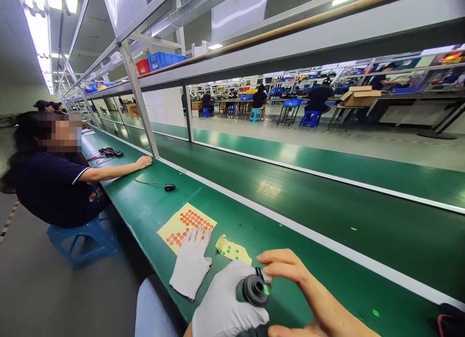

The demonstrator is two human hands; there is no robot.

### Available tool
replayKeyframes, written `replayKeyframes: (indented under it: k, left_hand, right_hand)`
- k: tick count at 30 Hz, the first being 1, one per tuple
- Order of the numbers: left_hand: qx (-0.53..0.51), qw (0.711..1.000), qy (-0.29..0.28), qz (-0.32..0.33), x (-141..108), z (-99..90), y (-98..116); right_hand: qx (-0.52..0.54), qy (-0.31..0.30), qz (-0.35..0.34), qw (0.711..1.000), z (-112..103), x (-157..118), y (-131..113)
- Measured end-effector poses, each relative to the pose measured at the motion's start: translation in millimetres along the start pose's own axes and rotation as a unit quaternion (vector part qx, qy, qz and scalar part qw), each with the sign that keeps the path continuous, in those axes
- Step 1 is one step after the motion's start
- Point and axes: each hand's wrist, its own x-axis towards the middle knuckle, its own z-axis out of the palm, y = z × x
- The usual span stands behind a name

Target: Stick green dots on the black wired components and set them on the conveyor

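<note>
The left hand (221,298), in a white fabric glove, has its grip closed around a black, round, stepped plastic part (255,289). The part sits at the finger end of that grip, its ringed end facing the camera, with a small green sticker (266,290) on its right side. The bare right hand (319,298) has a wide grip, thumb and fingers well apart; its upper fingertips are right by the part's top, and whether they touch cannot be told. Beyond the left hand, on the green desk (145,196), an empty white glove (191,269) overlaps a yellow sheet of round red stickers (203,223). Just beside the glove is a torn yellow piece with green dots (225,245).
</note>
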Motion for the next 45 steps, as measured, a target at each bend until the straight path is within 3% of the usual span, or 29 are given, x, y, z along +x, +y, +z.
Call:
replayKeyframes:
  k: [4,7,9,13,18,20,22,24,26,27,29,31,32,35,38,40,41,42,43,45]
  left_hand:
    - [0.063,0.990,0.025,0.124,0,-1.9,-6]
    - [0.112,0.976,0.004,0.186,4,3.4,2]
    - [0.183,0.960,0.020,0.213,7,6.3,10]
    - [0.308,0.912,0.106,0.248,7,9.1,22]
    - [0.408,0.835,0.232,0.287,-5,14.2,10]
    - [0.413,0.838,0.241,0.262,-10,18.6,5]
    - [0.386,0.873,0.232,0.189,-13,23.0,4]
    - [0.291,0.936,0.194,0.042,-12,25.5,7]
    - [0.090,0.978,0.115,-0.146,-8,25.6,10]
    - [-0.035,0.973,0.064,-0.219,-6,25.2,9]
    - [-0.268,0.916,-0.024,-0.298,-2,25.1,0]
    - [-0.412,0.860,-0.057,-0.296,1,28.2,-18]
    - [-0.446,0.849,-0.048,-0.279,2,31.3,-29]
    - [-0.452,0.864,0.019,-0.219,7,43.2,-57]
    - [-0.401,0.889,-0.005,-0.221,12,47.2,-66]
    - [-0.359,0.908,-0.005,-0.217,11,39.3,-62]
    - [-0.323,0.924,0.026,-0.204,9,32.2,-60]
    - [-0.281,0.939,0.074,-0.184,5,23.4,-57]
    - [-0.227,0.951,0.123,-0.167,1,13.7,-56]
    - [-0.152,0.963,0.169,-0.148,-8,-5.8,-57]
  right_hand:
    - [0.004,0.021,0.057,0.998,-3,-1,-4]
    - [0.005,0.004,0.069,0.998,-3,0,-10]
    - [0.002,-0.011,0.059,0.998,-3,2,-12]
    - [0.093,-0.001,0.092,0.991,-6,3,-1]
    - [0.284,0.037,0.180,0.941,-1,-4,21]
    - [0.317,0.044,0.207,0.925,4,-4,22]
    - [0.319,0.060,0.237,0.916,9,-2,19]
    - [0.327,0.061,0.270,0.904,13,0,15]
    - [0.358,0.045,0.293,0.885,15,1,12]
    - [0.376,0.032,0.299,0.876,14,1,12]
    - [0.393,0.014,0.308,0.866,13,1,13]
    - [0.385,-0.010,0.324,0.864,12,0,13]
    - [0.378,-0.024,0.337,0.862,13,0,12]
    - [0.341,-0.043,0.361,0.867,20,-1,6]
    - [0.276,-0.032,0.345,0.896,21,1,4]
    - [0.100,-0.013,0.306,0.947,3,8,12]
    - [-0.026,0.006,0.287,0.958,-13,16,21]
    - [-0.185,0.026,0.266,0.946,-33,26,32]
    - [-0.279,0.050,0.274,0.919,-56,38,45]
    - [-0.375,0.079,0.300,0.873,-100,66,78]
